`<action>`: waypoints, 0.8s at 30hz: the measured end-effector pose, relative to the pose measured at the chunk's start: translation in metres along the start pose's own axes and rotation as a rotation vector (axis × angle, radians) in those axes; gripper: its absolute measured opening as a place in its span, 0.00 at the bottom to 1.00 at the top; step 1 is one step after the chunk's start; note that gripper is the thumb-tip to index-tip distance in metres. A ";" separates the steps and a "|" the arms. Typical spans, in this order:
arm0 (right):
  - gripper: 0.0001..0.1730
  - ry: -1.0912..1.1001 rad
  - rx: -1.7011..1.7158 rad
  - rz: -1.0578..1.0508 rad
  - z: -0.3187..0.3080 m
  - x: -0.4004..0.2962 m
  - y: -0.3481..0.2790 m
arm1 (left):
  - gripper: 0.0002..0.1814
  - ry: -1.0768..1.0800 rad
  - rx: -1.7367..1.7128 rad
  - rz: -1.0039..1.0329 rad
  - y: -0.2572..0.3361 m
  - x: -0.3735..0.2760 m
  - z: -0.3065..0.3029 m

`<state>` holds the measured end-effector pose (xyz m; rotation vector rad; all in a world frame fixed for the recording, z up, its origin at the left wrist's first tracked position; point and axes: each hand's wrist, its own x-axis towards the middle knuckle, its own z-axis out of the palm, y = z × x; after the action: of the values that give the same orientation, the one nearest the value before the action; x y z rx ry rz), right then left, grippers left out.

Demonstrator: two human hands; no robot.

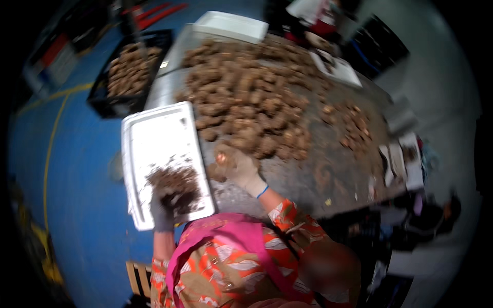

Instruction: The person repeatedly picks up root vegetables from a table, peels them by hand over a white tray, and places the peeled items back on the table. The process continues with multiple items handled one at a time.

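My right hand (244, 171), in a pale knit glove with a blue cuff edge, is closed around a brown root tuber (222, 158) that shows an orange-pink spot, at the near edge of a large heap of soil-covered tubers (250, 100). My left hand (161, 210), in a grey glove, is over the near end of a white tray (154, 134), beside dark loose soil (177, 184); blur hides its fingers and whatever they hold. Another tuber (216, 172) lies on the metal table between the tray and my right hand.
A black crate (104, 109) of tubers stands beyond the tray. Another white tray (231, 25) lies at the table's far end. A smaller group of tubers (356, 127) lies to the right. A co-worker (321, 23) is at the far side near a white tray (342, 71).
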<state>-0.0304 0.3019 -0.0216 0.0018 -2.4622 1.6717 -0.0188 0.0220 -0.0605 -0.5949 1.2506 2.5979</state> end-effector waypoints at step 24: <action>0.26 0.362 -0.058 0.259 -0.201 0.027 0.062 | 0.11 -0.094 0.204 -0.062 -0.017 -0.007 0.007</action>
<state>-0.0360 0.5131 -0.0031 -0.5954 -2.3047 1.5250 -0.0084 0.0380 -0.0658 -0.4604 1.4204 2.3799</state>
